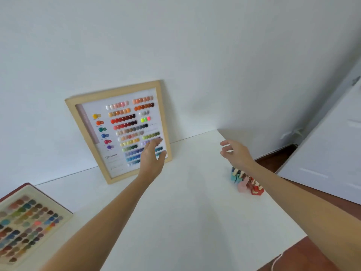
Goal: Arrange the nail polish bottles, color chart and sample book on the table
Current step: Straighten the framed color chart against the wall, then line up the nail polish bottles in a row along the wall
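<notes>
Bare table middle gives free passage; framed color chart blocks back wall, sample book front-left corner, nail polish bottles right edge.

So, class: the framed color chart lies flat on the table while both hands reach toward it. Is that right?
Not quite. The head view shows the color chart standing, leaning against the wall, not lying flat on the table. The left hand and right hand do reach toward it.

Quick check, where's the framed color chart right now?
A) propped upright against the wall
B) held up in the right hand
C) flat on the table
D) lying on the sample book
A: the framed color chart stands tilted on the table, its top edge leaning on the wall; both hands are open and hold nothing.
</notes>
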`<control>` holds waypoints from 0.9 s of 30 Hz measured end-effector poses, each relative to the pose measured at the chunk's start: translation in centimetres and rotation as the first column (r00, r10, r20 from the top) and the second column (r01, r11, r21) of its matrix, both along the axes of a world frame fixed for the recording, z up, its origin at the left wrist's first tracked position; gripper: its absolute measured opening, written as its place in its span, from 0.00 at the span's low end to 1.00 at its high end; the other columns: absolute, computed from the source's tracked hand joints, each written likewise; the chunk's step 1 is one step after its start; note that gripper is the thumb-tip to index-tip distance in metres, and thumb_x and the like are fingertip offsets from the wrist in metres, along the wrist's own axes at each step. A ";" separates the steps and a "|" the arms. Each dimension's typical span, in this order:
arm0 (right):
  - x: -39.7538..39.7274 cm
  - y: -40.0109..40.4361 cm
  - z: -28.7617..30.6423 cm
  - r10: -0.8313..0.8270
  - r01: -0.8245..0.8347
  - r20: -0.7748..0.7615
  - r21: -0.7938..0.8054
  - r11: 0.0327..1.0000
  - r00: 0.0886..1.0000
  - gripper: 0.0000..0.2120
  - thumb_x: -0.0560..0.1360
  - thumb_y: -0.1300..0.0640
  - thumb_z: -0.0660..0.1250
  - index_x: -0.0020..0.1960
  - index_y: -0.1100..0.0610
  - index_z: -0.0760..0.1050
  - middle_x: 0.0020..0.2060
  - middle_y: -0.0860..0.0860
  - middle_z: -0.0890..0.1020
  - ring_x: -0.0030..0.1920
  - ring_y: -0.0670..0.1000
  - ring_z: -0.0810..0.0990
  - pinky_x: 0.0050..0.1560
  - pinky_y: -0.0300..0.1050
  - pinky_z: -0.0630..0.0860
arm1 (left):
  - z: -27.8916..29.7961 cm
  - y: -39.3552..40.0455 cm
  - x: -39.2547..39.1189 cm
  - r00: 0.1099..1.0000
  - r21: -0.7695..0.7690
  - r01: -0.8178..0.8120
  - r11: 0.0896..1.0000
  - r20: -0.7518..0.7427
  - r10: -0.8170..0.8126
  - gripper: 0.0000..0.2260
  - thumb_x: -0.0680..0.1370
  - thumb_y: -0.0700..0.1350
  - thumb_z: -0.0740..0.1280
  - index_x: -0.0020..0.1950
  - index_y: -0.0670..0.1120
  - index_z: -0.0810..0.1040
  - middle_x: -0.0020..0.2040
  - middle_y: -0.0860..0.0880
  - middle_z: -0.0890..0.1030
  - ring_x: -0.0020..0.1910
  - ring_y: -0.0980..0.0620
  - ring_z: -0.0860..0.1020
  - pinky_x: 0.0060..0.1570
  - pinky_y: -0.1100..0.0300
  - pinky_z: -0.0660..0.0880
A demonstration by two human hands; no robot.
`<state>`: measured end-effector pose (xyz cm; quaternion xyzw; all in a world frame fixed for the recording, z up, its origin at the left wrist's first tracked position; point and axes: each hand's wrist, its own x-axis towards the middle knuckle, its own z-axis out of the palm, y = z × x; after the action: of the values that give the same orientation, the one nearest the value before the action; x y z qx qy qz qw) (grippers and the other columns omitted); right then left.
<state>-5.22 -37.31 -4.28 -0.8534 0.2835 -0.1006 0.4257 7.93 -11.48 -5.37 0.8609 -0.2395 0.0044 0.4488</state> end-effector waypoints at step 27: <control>-13.4 -12.5 -7.7 0.031 -0.052 -0.274 -0.071 0.996 0.961 0.11 0.71 0.63 0.71 0.53 0.58 0.77 0.48 0.56 0.80 0.46 0.54 0.79 0.46 0.45 0.77 | -7.8 -22.0 -11.5 0.896 0.417 0.437 0.797 -0.281 -0.345 0.17 0.80 0.42 0.63 0.69 0.49 0.71 0.64 0.43 0.73 0.58 0.44 0.77 0.61 0.51 0.74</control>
<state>-18.63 -49.83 -11.98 -0.8807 0.3173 0.0160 0.3512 -3.55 -33.50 -13.21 0.8712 -0.3625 -0.2293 0.2387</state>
